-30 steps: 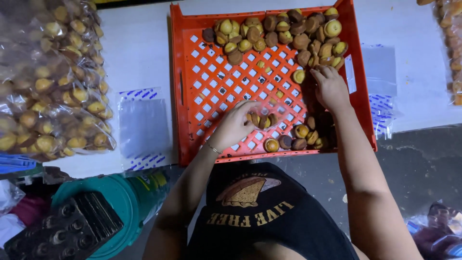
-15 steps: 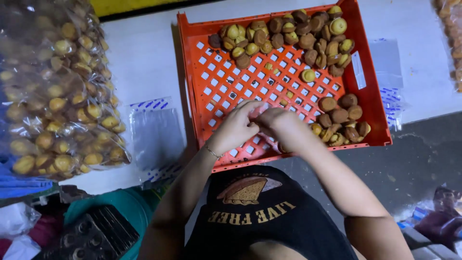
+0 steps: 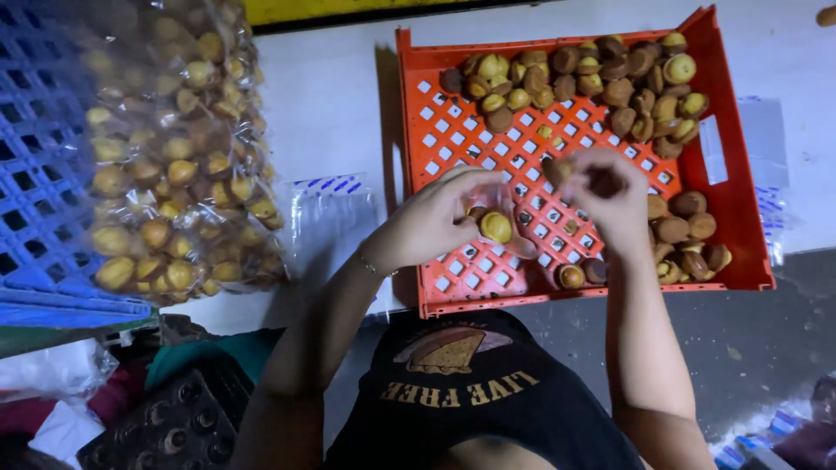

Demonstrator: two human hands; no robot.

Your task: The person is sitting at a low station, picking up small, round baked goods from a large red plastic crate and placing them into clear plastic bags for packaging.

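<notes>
An orange plastic crate (image 3: 435,296) lies on a white table, with several small round brown and yellow cakes (image 3: 610,83) heaped along its far side and right side. My left hand (image 3: 435,222) is over the crate's near left part and holds a small clear bag (image 3: 501,228) with a yellow cake inside. My right hand (image 3: 610,196) is just to the right of it, fingers closed on small cakes at the bag's mouth.
A large clear bag full of packed cakes (image 3: 174,165) lies on a blue crate (image 3: 39,174) at left. Empty clear bags (image 3: 331,218) lie flat on the table left of the orange crate, more at the right (image 3: 771,148). A dark moulded tray (image 3: 165,426) sits low left.
My right hand came from the cakes at the crate's right side to meet my left hand. Both hands rose above the crate, and the small bag with a cake now shows between them.
</notes>
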